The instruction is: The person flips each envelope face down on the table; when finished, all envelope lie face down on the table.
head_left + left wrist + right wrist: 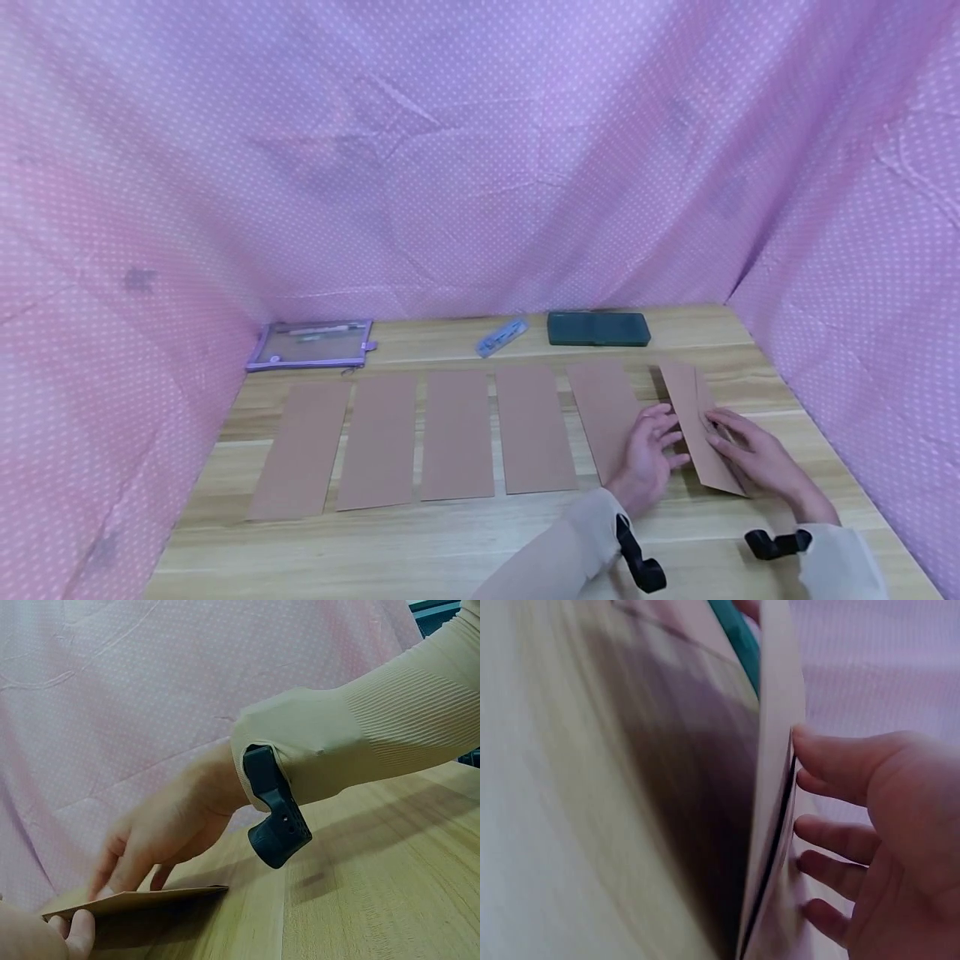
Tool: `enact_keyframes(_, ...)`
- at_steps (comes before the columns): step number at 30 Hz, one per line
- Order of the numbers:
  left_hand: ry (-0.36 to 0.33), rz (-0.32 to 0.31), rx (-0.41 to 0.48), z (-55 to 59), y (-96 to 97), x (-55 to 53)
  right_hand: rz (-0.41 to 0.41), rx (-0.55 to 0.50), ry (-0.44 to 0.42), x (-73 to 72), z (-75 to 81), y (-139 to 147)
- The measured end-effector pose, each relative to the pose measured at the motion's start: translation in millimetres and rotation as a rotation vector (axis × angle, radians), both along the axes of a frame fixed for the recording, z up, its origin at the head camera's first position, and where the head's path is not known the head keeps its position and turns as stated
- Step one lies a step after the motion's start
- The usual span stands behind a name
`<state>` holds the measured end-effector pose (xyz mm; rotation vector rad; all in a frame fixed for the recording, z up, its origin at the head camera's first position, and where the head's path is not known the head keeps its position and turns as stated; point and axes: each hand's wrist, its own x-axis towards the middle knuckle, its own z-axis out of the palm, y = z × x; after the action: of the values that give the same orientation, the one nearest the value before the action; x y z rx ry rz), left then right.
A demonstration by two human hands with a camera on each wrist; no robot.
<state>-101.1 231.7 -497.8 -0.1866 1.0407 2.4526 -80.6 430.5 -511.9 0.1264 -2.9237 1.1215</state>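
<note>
A brown kraft paper envelope (693, 433) is tilted up from the table between both hands, its left side raised. A dark gap between its paper layers (776, 825) shows in the right wrist view. My left hand (648, 454) is at its left edge, fingers spread and loosely bent, fingertips touching the paper. From the right, my right hand (761, 458) reaches in with thumb and fingers slightly apart. In the right wrist view its fingertips (810, 825) line up against the outer layer, the uppermost at the gap. The left wrist view shows the lifted edge (165, 895).
Several flat brown paper rectangles (457, 433) lie in a row to the left. Behind them are a purple-edged mesh pouch (311, 346), a small blue packet (502, 337) and a dark green case (597, 329). Pink dotted cloth (480, 167) surrounds the wooden table (337, 558).
</note>
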Motion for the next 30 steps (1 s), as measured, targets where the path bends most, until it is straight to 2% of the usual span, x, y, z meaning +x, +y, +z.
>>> enact_keyframes(11,0.024,-0.031,0.002,8.5,-2.6,2.1,-0.015,0.012,-0.097,-1.1,22.3,-21.3)
enact_keyframes(19,0.065,-0.057,0.056,9.3,-4.2,4.8,-0.016,-0.014,-0.096,2.9,30.9,-24.9)
enact_keyframes(24,0.102,-0.083,0.064,10.1,-4.2,6.2,0.039,-0.097,-0.057,5.1,34.6,-27.7)
enact_keyframes(27,0.117,-0.100,0.060,10.7,-4.4,6.6,0.057,-0.128,-0.070,5.8,38.1,-29.0)
enact_keyframes(30,0.135,-0.129,0.063,11.2,-5.2,6.6,0.047,-0.116,-0.102,7.4,42.8,-30.0)
